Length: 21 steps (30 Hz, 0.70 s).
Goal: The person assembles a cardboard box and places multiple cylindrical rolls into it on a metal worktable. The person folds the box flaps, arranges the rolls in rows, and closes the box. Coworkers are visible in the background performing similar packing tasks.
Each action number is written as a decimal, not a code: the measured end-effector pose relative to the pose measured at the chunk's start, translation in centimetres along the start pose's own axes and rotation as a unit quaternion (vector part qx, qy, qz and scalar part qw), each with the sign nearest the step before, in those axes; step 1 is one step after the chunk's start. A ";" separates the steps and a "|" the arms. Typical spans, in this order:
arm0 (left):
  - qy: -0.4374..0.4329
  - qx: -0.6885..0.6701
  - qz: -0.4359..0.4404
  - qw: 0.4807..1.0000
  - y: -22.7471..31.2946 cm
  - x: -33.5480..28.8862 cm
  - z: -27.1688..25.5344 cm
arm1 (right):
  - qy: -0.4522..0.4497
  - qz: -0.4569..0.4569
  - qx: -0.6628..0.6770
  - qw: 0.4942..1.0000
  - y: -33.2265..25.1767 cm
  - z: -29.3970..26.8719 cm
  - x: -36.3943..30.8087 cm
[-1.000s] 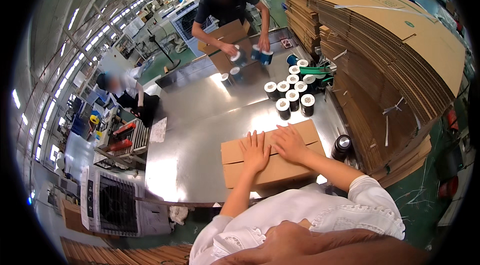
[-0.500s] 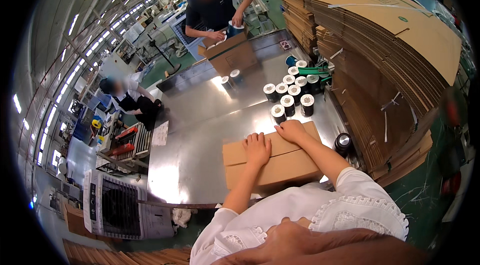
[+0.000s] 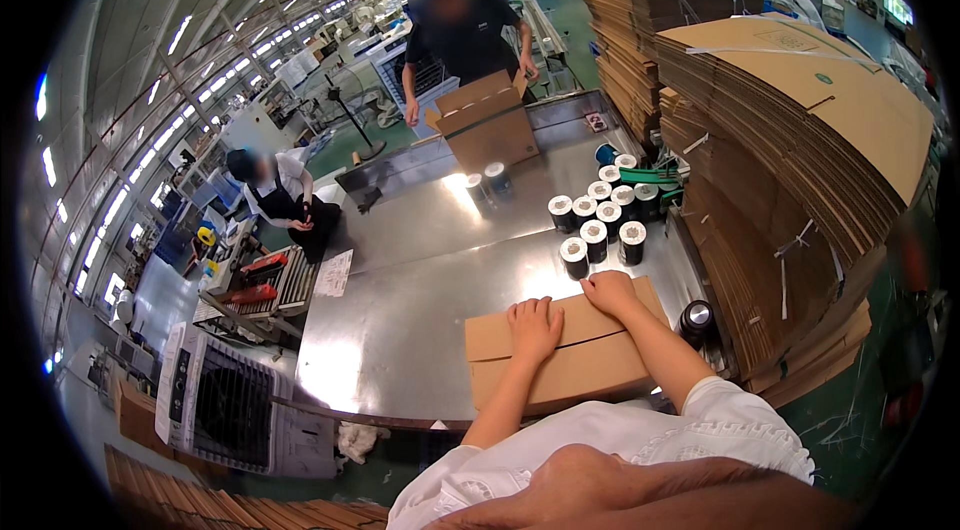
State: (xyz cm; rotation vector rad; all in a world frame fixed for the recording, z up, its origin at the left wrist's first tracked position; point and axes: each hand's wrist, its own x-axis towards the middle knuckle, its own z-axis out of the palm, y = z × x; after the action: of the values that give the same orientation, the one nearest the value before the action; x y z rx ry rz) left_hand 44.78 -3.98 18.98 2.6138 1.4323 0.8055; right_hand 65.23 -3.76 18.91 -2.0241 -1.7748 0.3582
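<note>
A brown cardboard box lies in front of me at the table's near edge, its top flaps folded over and a narrow dark seam showing between them. My left hand rests on the top with its fingers stretched out over the far flap. At the box's far edge, my right hand has its fingers bent over the cardboard; their tips are partly hidden. Just beyond stands a group of dark spools with white round tops, several of them upright.
Across the metal table, a co-worker stands behind an open carton. Two white-topped spools stand near it. Right of my box is a black bottle, beside tall stacks of flattened cartons. A paper sheet lies left.
The view has shifted, so the table sits lower and farther right. Across the table, the co-worker's hands have come out of the carton to its sides. My hands keep their places on the box.
</note>
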 end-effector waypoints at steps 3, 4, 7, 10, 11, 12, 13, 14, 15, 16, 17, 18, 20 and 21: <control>0.005 -0.008 0.006 1.000 0.1 0.0 0.0 | 0.017 -0.010 0.014 1.000 0.4 0.2 -0.3; 0.007 -0.011 0.009 1.000 0.1 -0.1 0.0 | 0.017 -0.012 0.017 1.000 0.5 0.0 -0.5; 0.012 -0.015 0.015 1.000 0.2 -0.1 0.3 | 0.022 -0.021 0.024 0.999 0.8 -0.1 -0.8; 0.015 -0.006 0.015 1.000 0.0 -0.2 0.7 | 0.033 -0.028 0.032 0.999 0.7 -0.2 -1.0; 0.018 -0.005 0.018 1.000 -0.2 -0.3 0.7 | 0.038 -0.031 0.036 0.998 0.6 -0.2 -1.1; 0.020 -0.003 0.020 1.000 -0.2 -0.3 0.7 | 0.038 -0.030 0.035 0.998 0.6 -0.2 -1.1; 0.023 -0.007 0.023 0.999 -0.2 -0.3 0.7 | 0.037 -0.029 0.034 0.998 0.6 -0.2 -1.0; 0.027 -0.011 0.025 0.999 -0.1 -0.2 0.7 | 0.037 -0.029 0.033 0.998 0.6 -0.3 -0.9; 0.030 -0.014 0.028 0.999 -0.2 -0.1 0.6 | 0.038 -0.029 0.033 0.998 0.7 -0.2 -0.8; 0.031 -0.015 0.027 0.999 -0.2 -0.1 0.7 | 0.038 -0.029 0.033 0.998 0.7 -0.1 -0.7; 0.031 -0.016 0.026 0.999 -0.3 0.0 0.8 | 0.039 -0.029 0.032 0.998 0.8 -0.1 -0.5; 0.031 -0.017 0.026 0.999 -0.4 0.0 0.8 | 0.038 -0.032 0.033 0.998 0.7 -0.1 -0.4; 0.033 -0.015 0.025 0.999 -0.6 0.1 1.0 | 0.038 -0.037 0.034 0.998 0.7 -0.1 -0.3; 0.034 -0.014 0.024 0.999 -0.5 0.1 0.9 | 0.038 -0.038 0.034 0.998 0.7 0.0 -0.3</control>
State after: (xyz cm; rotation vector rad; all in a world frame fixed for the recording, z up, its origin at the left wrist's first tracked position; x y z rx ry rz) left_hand 44.86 -3.39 18.09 2.6335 1.3692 0.9207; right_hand 65.84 -4.14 18.56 -1.8931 -1.7623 0.3105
